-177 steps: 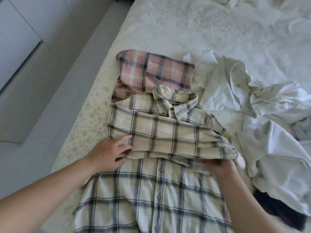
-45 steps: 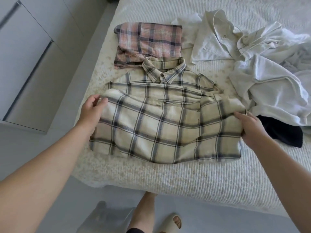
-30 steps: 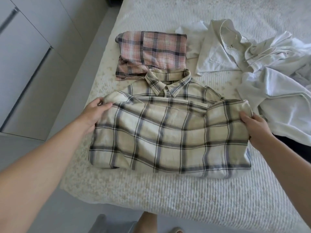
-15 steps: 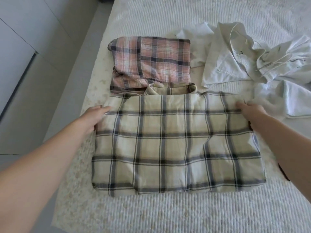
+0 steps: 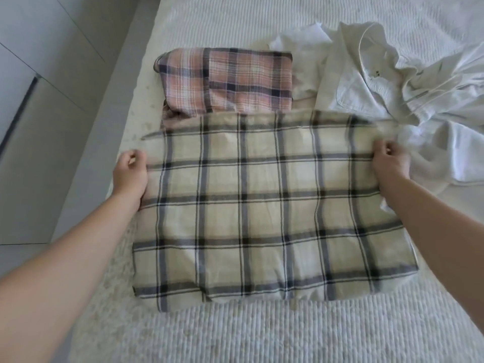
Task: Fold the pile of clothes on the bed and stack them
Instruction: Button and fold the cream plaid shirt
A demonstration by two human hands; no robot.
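Cream plaid shirt (image 5: 262,210) folded to a flat rectangle, lying on the bed (image 5: 262,334) near its front edge. Dark grid lines running square to the fold; collar hidden.

Left hand (image 5: 131,172) at the shirt's left edge, fingers curled, palm side against the cloth. Hard to tell whether fabric is actually pinched or only touched; thumb side tucked under the edge. Right hand (image 5: 390,162) at the right edge near the far corner, fingers curled round the fabric, gripping it. Some motion blur there.

Pink plaid shirt (image 5: 227,79) already folded, just beyond the cream one, far edge of the cream shirt touching or slightly overlapping its near side. Sits toward the bed's left side.

White garments (image 5: 392,82) unfolded, heaped to the right, far side; one with a chest pocket and open collar showing. Heap reaches down beside the right hand, touching the cream shirt's right corner.

Bed cover white, ribbed texture. Pale floor (image 5: 86,106) along the left of the bed, with flat white cabinet panels (image 5: 39,35) beyond.
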